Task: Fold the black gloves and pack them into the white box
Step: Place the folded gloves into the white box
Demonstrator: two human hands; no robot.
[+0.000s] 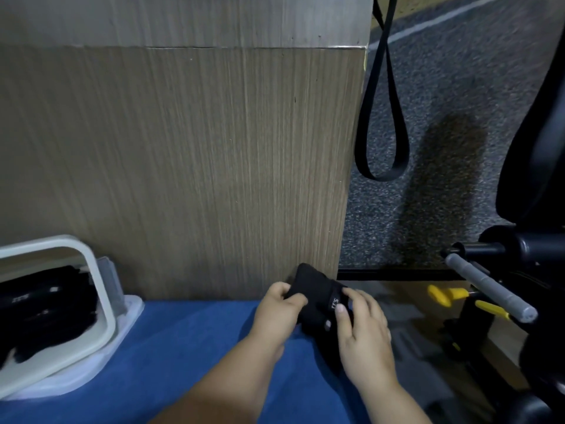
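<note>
White plastic, rounded corners: that's the white box (102,304) at the left edge of the scene. A pile of black gloves (46,310) is inside it, and a clear plastic piece (130,312) sits under it (lid or tray, can't tell). All of that sits on the blue cloth (183,347) spread across the near side. The wood-grain desk (183,163) stretches away to the far side.

Moving right, my left grip (279,312) is curled round the left side of one black glove (313,286), thumb on top. The glove is bunched into a compact bundle, right at the near right corner of the desk, over the right end of the cloth. My right grip (363,328) pinches the cuff end, with the thumb by a small white label I can't read. So both are closed on the same glove, well apart from the box.

Further right, past the desk edge, a black strap (380,117) hangs in a loop over the grey carpet (443,87). Then there are some yellow-handled tools (443,296), a grey handle (489,290) and a black chair (535,148) at the right edge.
</note>
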